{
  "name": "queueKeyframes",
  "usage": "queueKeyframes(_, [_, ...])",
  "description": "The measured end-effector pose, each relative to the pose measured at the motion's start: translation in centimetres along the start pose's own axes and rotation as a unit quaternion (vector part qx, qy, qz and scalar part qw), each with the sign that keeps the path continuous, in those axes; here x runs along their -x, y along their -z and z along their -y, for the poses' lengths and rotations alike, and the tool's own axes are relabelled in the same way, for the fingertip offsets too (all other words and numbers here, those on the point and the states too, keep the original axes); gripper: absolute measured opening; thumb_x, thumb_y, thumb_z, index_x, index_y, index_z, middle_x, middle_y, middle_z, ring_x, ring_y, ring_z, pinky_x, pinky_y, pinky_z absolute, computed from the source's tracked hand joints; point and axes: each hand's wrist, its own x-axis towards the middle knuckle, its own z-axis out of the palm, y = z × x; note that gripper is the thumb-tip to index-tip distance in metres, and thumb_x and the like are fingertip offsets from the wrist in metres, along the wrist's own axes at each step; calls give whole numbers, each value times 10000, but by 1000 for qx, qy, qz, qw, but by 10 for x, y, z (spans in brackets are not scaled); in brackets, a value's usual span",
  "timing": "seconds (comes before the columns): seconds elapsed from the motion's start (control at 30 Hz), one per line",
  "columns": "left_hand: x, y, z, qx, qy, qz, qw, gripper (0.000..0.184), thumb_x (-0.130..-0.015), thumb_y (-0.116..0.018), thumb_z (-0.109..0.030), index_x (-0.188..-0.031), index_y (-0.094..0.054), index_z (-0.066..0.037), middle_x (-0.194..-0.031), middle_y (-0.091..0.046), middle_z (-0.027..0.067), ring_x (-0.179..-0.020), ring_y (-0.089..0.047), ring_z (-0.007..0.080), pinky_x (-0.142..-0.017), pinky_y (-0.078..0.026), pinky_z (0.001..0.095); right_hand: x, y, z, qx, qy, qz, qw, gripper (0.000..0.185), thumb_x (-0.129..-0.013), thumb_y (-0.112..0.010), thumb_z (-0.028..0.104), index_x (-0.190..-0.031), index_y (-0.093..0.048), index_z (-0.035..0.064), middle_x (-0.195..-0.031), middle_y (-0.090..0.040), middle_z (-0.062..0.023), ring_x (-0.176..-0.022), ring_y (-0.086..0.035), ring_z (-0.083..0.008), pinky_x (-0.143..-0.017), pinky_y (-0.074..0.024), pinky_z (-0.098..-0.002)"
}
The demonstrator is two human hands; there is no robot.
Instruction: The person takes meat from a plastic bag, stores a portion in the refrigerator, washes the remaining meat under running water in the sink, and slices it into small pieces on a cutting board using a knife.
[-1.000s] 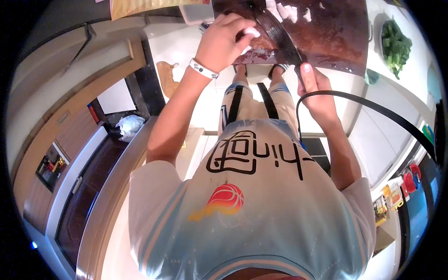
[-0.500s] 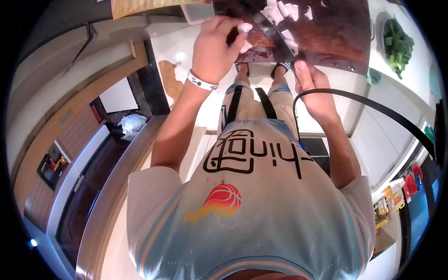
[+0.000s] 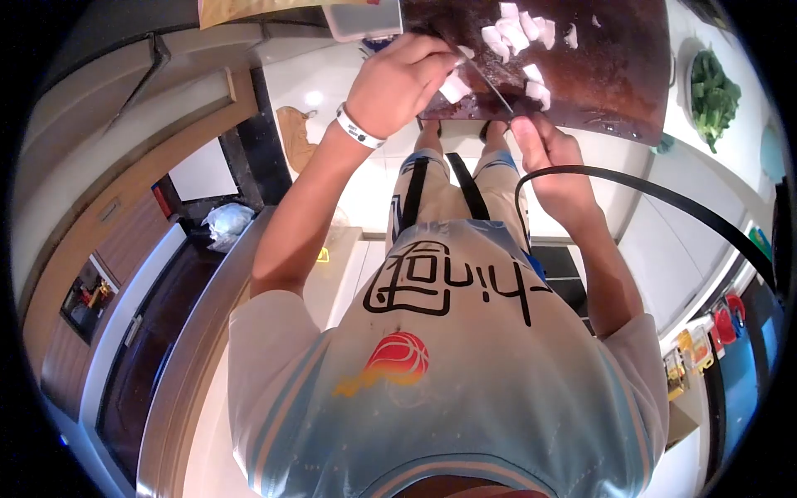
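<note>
My right hand (image 3: 552,166) is wrapped round the handle of a knife (image 3: 490,84), whose blade points up and left, edge-on to the view, over a dark brown board (image 3: 614,66). At the board's left edge my left hand (image 3: 403,85) has its fingers curled against a pale white piece (image 3: 454,87), just left of the blade. Several cut white pieces (image 3: 512,33) lie in a group beyond the knife, and others (image 3: 537,87) sit right of the blade near the board's front edge.
A clear plastic container (image 3: 363,21) is at the board's upper left, beside a yellowish packet (image 3: 257,10). Leafy greens (image 3: 714,100) rest in a dish on the white counter (image 3: 747,166) at right. A black strap (image 3: 656,189) curves beside my right forearm.
The knife has swung from lying tilted over the board to edge-on beside my left fingers. More white pieces show right of the blade, apart from the piece at my left hand.
</note>
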Motion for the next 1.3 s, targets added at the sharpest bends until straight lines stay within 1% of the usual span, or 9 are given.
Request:
queueKeyframes(0.13, [0, -1, 4, -64, -23, -6, 998, 115, -802, -678, -104, -907, -689, -58, -979, -657, 36, -846, -623, 222, -704, -537, 319, -15, -2, 7, 14, 52, -14, 998, 509, -988, -488, 453, -967, -597, -43, -676, -572, -182, -621, -519, -267, -640, -444, -381])
queueKeyframes(0.43, [12, -11, 5, -36, -24, -19, 999, 245, -756, -678, -81, -1000, -701, -70, -1027, -665, 35, -885, -635, 218, -721, -550, 312, 2, 11, 11, 79, -26, 10, 997, 514, -988, -487, 454, -1033, -614, -43, -778, -609, -249, -731, -590, -349, -725, -457, -414])
queueKeyframes(0.57, [9, -6, 11, -33, -7, -38, 999, 248, -754, -684, -91, -1000, -700, -77, -1013, -666, 35, -872, -635, 221, -717, -550, 319, -13, 3, 8, 65, 69, -17, 995, 507, -989, -495, 445, -953, -605, -48, -694, -591, -227, -634, -562, -367, -651, -459, -409])
queueKeyframes(0.87, [9, -8, 21, 4, -31, -32, 999, 173, -817, -700, -109, -983, -711, -60, -994, -660, 75, -869, -635, 262, -764, -529, 351, -3, -6, -11, 50, 75, -42, 995, 442, -1000, -499, 405, -972, -619, -19, -643, -556, -181, -585, -529, -262, -609, -449, -383])
queueKeyframes(1.03, [10, -5, 16, -2, 42, -118, 992, 236, -787, -748, -102, -1012, -704, -48, -1002, -656, 85, -857, -629, 251, -771, -521, 325, -16, -7, -5, 59, 39, -24, 997, 461, -998, -495, 409, -980, -624, -33, -721, -595, -219, -686, -585, -312, -686, -458, -397])
queueKeyframes(1.13, [-1, 16, 3, 101, 171, -221, 955, 307, -775, -764, -111, -1064, -678, -54, -1006, -651, 82, -846, -629, 244, -776, -512, 312, -20, -3, -10, 103, 57, -34, 992, 483, -995, -491, 417, -949, -619, -46, -755, -615, -246, -730, -604, -396, -710, -461, -429])
queueKeyframes(1.17, [-9, 21, 1, 132, 187, -227, 947, 333, -798, -732, -203, -1109, -664, -106, -1020, -656, 100, -905, -621, 290, -808, -511, 357, -17, -1, -11, 111, 73, -38, 990, 489, -995, -490, 421, -945, -618, -48, -751, -615, -247, -728, -602, -405, -710, -461, -435])
queueKeyframes(1.27, [-47, 46, -21, 176, 156, -123, 964, 286, -961, -552, -123, -1225, -587, -18, -1268, -528, 124, -1123, -522, 218, -978, -411, 337, -12, 7, -2, 129, 61, -28, 989, 507, -989, -493, 438, -924, -615, -50, -778, -625, -263, -762, -602, -437, -731, -461, -455])
queueKeyframes(1.3, [-58, 44, -31, 294, 214, -113, 925, 223, -964, -559, -151, -1123, -625, -9, -1113, -571, 107, -1025, -563, 208, -893, -452, 325, -11, 8, 0, 144, 64, -31, 987, 505, -988, -496, 437, -923, -615, -49, -785, -627, -266, -771, -604, -441, -738, -462, -456])
